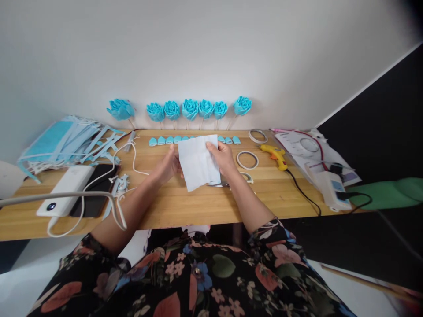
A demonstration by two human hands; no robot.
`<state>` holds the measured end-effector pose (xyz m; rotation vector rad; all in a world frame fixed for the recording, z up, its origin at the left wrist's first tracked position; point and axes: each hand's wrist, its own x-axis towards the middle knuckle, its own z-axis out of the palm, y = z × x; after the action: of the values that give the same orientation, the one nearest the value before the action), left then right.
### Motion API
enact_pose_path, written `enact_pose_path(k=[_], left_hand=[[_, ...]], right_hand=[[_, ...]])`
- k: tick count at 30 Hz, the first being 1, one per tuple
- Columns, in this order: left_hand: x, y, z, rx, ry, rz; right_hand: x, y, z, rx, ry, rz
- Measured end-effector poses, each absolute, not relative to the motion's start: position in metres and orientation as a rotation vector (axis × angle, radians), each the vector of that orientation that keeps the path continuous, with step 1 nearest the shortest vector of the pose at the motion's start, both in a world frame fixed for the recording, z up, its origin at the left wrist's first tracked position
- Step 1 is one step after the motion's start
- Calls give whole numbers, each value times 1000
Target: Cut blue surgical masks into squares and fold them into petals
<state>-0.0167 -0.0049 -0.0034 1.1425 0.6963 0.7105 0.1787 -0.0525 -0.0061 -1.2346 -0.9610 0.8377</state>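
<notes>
A pale bluish-white sheet of thin fabric [197,163] hangs in front of me above the table, its lower edge uneven. My right hand [226,159] pinches its right side, thumb on the front and fingers behind. At the left edge is my left hand [169,166], thumb raised and apart from the fingers, whose tips are partly hidden by the sheet. Behind the sheet runs a row of small folded blue petals [161,140], the middle ones partly covered. Scissors [218,185] lie below it, mostly hidden by the sheet and my right hand.
Blue fabric flowers on sticks [190,109] lean along the wall. Left are piled face masks [56,141], a white power bank [66,189], a dark phone [94,193] and a looping cable. Right are tape rolls [247,152], a yellow glue gun [276,156] and a power strip [333,189].
</notes>
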Motion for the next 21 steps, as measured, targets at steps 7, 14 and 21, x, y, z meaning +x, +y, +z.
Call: enact_pose_path(k=[7, 14, 21], left_hand=[[-23, -7, -6, 1161, 578, 634], [-14, -16, -16, 1170, 758, 760], [-7, -14, -24, 1033, 808, 957]], right_hand=[[179, -51, -7, -1240, -974, 815], [174, -53, -7, -1174, -990, 886], [170, -52, -15, -1222, -1043, 828]])
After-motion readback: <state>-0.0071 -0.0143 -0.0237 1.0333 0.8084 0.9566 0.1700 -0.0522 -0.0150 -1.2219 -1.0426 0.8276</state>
